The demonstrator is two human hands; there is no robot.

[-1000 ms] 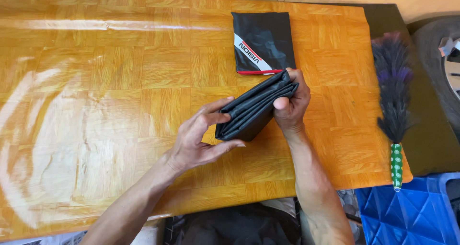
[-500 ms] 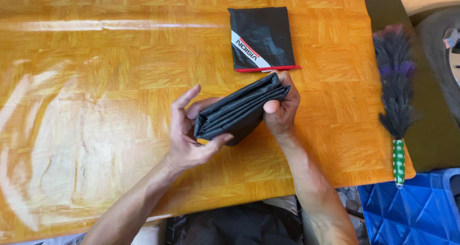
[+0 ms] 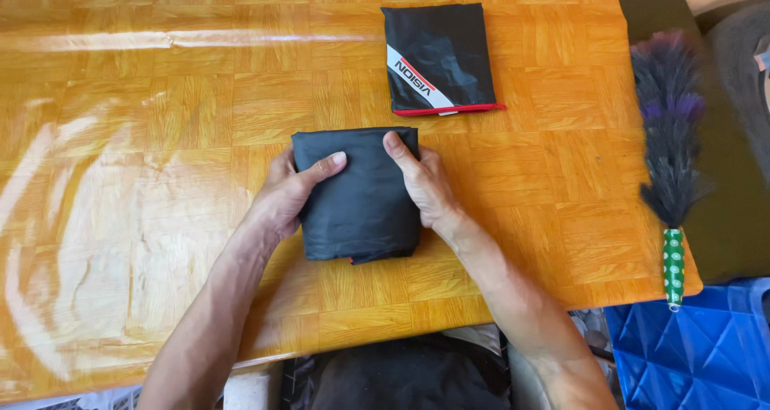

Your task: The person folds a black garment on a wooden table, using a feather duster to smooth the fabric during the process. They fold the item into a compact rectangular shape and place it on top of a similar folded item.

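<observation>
A folded dark grey garment [image 3: 361,205] lies flat on the orange wooden table [image 3: 160,137], a thin red edge showing at its bottom. My left hand [image 3: 290,189] grips its left side, thumb resting on top. On the right side my right hand [image 3: 423,181] holds it the same way, thumb on the cloth. A second folded black garment [image 3: 437,57] with a white stripe and red hem lies just beyond, apart from my hands.
A feather duster [image 3: 670,153] with dark purple-grey feathers and a green patterned handle lies along the table's right edge. A blue plastic crate [image 3: 706,354] sits below at the bottom right. A dark cloth [image 3: 722,217] covers the surface to the right.
The folded garment was held up on edge between my hands; now it lies flat on the table, with both hands gripping its sides.
</observation>
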